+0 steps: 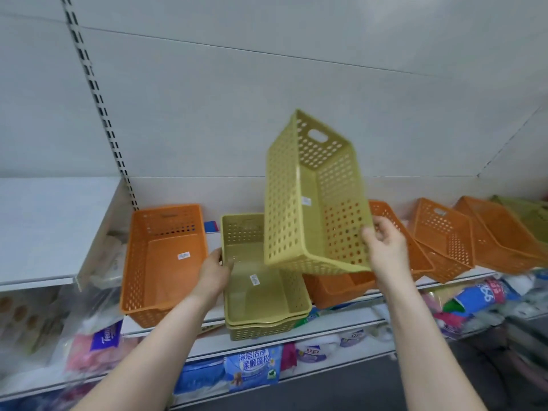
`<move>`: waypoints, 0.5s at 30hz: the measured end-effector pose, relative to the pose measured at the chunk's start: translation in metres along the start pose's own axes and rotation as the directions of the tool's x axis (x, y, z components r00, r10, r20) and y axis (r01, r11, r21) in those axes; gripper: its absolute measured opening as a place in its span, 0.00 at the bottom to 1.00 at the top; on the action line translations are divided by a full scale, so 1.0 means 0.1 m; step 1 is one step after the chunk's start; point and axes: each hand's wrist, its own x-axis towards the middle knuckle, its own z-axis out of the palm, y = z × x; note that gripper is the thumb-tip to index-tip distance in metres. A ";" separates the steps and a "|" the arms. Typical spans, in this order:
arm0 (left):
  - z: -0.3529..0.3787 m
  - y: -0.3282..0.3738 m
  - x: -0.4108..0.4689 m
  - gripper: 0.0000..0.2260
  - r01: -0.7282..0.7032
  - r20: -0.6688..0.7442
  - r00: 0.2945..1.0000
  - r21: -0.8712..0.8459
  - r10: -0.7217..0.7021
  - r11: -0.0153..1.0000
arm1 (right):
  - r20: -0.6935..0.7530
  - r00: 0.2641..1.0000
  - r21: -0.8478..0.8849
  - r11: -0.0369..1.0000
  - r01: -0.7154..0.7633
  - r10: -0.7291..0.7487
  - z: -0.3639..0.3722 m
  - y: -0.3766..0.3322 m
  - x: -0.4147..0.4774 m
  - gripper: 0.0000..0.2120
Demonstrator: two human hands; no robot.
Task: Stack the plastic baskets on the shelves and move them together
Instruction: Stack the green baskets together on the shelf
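Above the shelf (341,317), our right hand (385,247) grips the near right rim of a raised green basket (314,203), tilted with its opening facing us. Our left hand (213,271) closes on the left rim of the nested green baskets (261,295) below. Orange baskets (163,262) sit left and right.

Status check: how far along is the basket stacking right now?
Partly done. Two green baskets already sit nested on the shelf, steadied by the left hand. The right hand holds a third green basket tilted above them, not yet nested. The lone orange basket and orange baskets at right remain.
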 end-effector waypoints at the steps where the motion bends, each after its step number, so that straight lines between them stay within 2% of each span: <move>1: -0.03 0.02 -0.03 0.12 0.026 0.018 1.000 -0.005 -0.026 1.000 | 0.067 0.998 -0.009 1.000 -0.022 0.023 0.09 0.02 -0.04 0.07; 4: -0.11 0.19 -0.22 0.15 0.092 0.103 0.992 -0.171 -0.075 0.981 | 0.196 0.980 -0.136 0.991 0.003 0.024 0.32 0.08 -0.19 0.08; 7: -0.19 0.23 -0.27 0.24 0.180 0.183 0.974 -0.282 -0.132 0.942 | 0.331 0.943 -0.391 0.915 0.099 0.039 0.54 0.21 -0.32 0.10; 10: -0.21 0.22 -0.28 0.27 0.151 0.206 0.972 -0.192 -0.110 0.970 | 0.448 0.875 -0.599 0.788 0.143 0.181 0.80 0.31 -0.37 0.17; 12: -0.19 0.20 -0.26 0.19 0.082 0.174 0.983 -0.126 -0.059 0.989 | 0.440 0.849 -0.698 0.706 0.117 0.294 0.91 0.31 -0.34 0.21; 13: -0.18 0.18 -0.25 0.14 0.040 0.163 0.986 -0.090 -0.025 0.995 | 0.435 0.841 -0.709 0.698 0.099 0.322 0.95 0.32 -0.32 0.23; 15: -0.17 0.10 -0.18 0.12 -0.020 0.160 0.987 0.003 0.019 1.000 | 0.437 0.826 -0.680 0.732 0.045 0.356 1.03 0.35 -0.30 0.25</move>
